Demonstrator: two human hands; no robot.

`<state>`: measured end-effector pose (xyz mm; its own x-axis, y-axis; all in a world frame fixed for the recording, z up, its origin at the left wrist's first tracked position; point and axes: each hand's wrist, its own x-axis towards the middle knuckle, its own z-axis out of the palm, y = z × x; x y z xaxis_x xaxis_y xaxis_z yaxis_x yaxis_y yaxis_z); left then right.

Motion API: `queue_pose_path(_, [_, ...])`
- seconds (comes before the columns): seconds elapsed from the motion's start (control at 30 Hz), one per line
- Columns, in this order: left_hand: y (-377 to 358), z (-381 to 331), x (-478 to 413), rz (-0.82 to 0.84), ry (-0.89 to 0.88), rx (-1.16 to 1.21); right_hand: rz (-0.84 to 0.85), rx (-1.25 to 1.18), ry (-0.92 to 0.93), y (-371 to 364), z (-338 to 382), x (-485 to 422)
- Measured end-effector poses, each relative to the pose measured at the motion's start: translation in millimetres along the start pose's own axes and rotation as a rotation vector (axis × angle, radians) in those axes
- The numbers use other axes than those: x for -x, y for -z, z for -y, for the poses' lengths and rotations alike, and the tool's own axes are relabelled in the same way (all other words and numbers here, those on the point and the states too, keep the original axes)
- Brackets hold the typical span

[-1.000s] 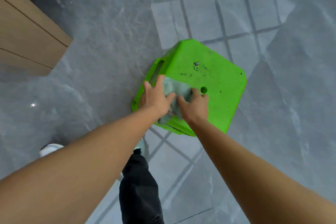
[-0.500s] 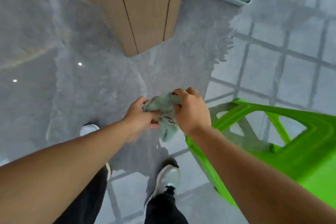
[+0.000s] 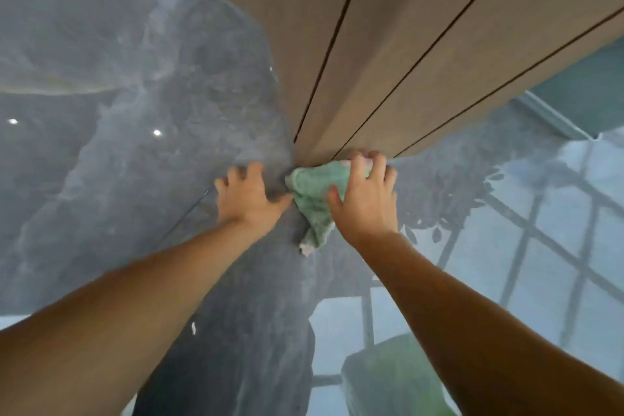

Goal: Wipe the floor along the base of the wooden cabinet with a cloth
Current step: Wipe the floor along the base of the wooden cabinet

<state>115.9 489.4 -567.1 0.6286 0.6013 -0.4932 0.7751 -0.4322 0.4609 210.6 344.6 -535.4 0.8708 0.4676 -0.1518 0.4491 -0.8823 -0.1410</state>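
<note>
A light green cloth (image 3: 315,197) lies crumpled on the grey polished floor (image 3: 135,162), right at the bottom corner of the wooden cabinet (image 3: 388,44). My right hand (image 3: 366,199) presses down flat on the cloth's right part, fingers spread and touching the cabinet's base. Left of the cloth, my left hand (image 3: 248,194) rests flat on the bare floor with fingers apart, its thumb at the cloth's edge. The cloth's lower end trails out towards me between my two wrists.
The cabinet rises over the upper middle and right, with dark vertical seams between its panels. A pale skirting edge (image 3: 557,118) runs at the far right. The glossy floor mirrors a window grid (image 3: 540,246) and a green shape (image 3: 398,378) near the bottom.
Both hands held the cloth in the air beside a green stool; I have dropped down to the cabinet corner, the cloth now lies on the floor and my left hand is off it.
</note>
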Motion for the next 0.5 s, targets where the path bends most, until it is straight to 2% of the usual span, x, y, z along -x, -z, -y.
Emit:
queue_pose_path(0.07, [-8.2,33.8,-17.6,-0.123,-0.078,-0.224,0.033,0.002,0.13,-29.6,6.2,-3.6])
queue_pose_path(0.17, [-24.1,66.1,-25.7,-0.2,-0.098,-0.294,0.117,0.049,0.186,-73.2,16.1,6.9])
queue_pose_path(0.23, [-34.2,76.5,-25.2,-0.272,-0.176,-0.357,0.098,0.067,0.174,-92.1,16.9,15.0])
queue_pose_path(0.37, [-43.8,92.5,-28.8,-0.389,-0.227,-0.417,0.067,0.124,0.35,-102.2,-39.4,5.3])
queue_pose_path(0.4, [-45.5,93.6,-31.3,-0.406,-0.238,-0.42,0.067,0.142,0.306,-98.2,-64.4,-4.8])
queue_pose_path(0.5, [-46.6,95.1,-31.4,-0.443,-0.248,-0.408,0.058,0.152,-0.012,-77.4,-125.4,-31.7])
